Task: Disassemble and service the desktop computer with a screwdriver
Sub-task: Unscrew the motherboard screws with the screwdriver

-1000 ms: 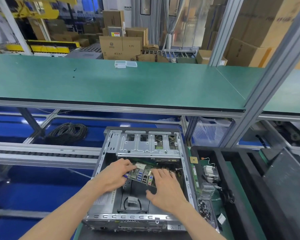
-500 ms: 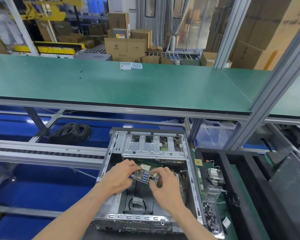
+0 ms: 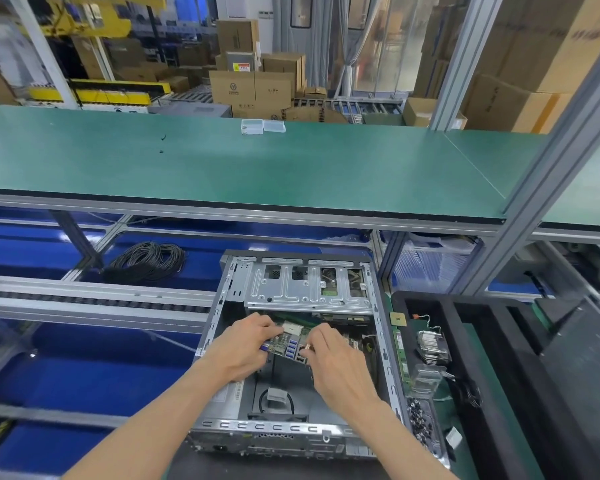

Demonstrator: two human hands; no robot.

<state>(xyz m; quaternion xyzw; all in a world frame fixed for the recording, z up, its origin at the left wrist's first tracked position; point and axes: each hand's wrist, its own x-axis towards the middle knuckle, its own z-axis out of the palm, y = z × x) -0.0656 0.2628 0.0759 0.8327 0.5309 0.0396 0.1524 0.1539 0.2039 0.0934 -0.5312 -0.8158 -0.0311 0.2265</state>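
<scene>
An open grey desktop computer case (image 3: 219, 317) lies flat in front of me with its side panel off. Inside it a green motherboard (image 3: 288, 344) with blue ports is tilted up. My left hand (image 3: 243, 344) grips the board's left edge with curled fingers. My right hand (image 3: 333, 358) pinches its right edge near the ports. A metal drive cage (image 3: 309, 285) spans the far end of the case. A black fan mount with a cable (image 3: 278, 400) sits on the case floor below the board. No screwdriver shows.
Right of the case, a black foam tray (image 3: 465, 341) holds a heatsink (image 3: 433, 344), a memory stick (image 3: 400, 355), a small chip (image 3: 398, 319) and a box of screws (image 3: 420, 420). A green shelf (image 3: 257, 168) with two clear boxes (image 3: 262, 126) runs overhead. A coiled black cable (image 3: 149, 261) lies at left.
Both hands have drawn closer together on the motherboard, and the board has risen and tilted further out of the case. My view has shifted slightly left.
</scene>
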